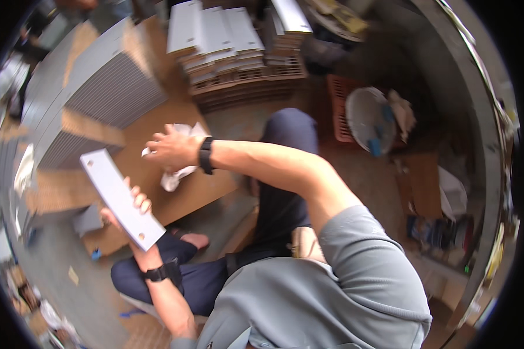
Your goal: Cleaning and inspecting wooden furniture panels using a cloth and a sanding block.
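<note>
My left hand (141, 200) grips a long, flat white panel (119, 192) by its long edges, its fingers curled over one side. The panel is tilted and has a small round hole near each end. Just beyond it, my right hand (174, 148) is closed around a crumpled white cloth (186, 174). Parts of the cloth stick out on both sides of the palm, and its middle is hidden under the hand. Beneath both hands lies a brown cardboard-coloured work surface (206, 189).
Tall stacks of grey-white panels (108, 78) stand at the left. More white panels (215, 32) are piled at the back on a slatted brown base (250, 84). To the right, a reddish plastic basket (337, 107) holds a white bowl (361, 116). My bent legs (285, 192) flank the work surface.
</note>
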`<action>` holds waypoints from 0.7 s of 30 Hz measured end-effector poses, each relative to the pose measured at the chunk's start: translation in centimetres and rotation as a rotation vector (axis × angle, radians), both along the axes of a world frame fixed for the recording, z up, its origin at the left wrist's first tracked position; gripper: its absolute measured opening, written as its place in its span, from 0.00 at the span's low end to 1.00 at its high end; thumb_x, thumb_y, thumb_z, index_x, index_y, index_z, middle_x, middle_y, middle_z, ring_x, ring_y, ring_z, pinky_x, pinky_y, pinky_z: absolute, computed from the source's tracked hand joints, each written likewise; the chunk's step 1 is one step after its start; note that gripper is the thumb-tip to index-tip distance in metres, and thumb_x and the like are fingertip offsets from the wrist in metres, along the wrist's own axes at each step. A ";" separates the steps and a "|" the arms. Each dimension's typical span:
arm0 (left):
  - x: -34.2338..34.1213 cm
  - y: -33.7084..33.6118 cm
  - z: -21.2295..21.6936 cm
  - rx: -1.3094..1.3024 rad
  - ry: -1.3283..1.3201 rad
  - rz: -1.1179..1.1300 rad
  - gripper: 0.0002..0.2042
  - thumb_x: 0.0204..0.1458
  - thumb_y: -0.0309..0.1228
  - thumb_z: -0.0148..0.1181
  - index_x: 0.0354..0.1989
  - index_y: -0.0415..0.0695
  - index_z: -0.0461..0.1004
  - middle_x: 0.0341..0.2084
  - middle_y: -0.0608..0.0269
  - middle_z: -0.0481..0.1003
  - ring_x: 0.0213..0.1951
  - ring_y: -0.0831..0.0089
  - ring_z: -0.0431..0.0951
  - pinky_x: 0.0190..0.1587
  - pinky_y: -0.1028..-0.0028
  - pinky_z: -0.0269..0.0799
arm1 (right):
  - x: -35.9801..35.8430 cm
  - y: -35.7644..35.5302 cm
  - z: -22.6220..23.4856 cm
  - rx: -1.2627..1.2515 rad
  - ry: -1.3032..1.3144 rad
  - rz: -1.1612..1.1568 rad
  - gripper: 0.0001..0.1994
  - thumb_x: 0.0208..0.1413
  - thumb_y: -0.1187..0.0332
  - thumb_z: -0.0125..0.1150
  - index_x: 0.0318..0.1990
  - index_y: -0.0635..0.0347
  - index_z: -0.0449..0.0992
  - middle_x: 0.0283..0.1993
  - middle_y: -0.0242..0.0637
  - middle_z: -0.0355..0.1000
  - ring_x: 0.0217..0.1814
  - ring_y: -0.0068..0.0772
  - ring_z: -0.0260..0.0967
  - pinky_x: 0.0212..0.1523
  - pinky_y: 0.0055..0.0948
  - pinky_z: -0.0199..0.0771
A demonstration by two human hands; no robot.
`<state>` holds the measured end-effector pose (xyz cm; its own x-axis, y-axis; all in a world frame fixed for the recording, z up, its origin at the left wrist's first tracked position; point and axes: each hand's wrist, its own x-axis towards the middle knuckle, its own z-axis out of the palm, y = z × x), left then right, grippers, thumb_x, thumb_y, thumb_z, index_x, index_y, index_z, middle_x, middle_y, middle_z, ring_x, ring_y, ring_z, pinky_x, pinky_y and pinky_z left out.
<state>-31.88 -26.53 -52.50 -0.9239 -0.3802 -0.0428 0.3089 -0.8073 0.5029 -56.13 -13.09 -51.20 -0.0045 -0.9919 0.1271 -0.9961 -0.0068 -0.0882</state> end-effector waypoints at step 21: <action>-10.0 15.3 8.7 0.013 -0.146 -0.239 0.35 0.60 0.40 0.55 0.74 0.39 0.54 0.66 0.33 0.63 0.56 0.51 0.74 0.54 0.53 0.81 | -10.7 60.1 -7.2 -0.513 -0.122 -1.801 0.23 0.54 0.53 0.70 0.52 0.58 0.80 0.53 0.48 0.76 0.56 0.52 0.73 0.55 0.44 0.74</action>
<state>-41.92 -11.23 -43.81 -0.9710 -0.1508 -0.1855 0.0341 -0.8553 0.5170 -66.79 46.97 -58.41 -0.8943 0.3403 0.2906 0.1716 0.8605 -0.4797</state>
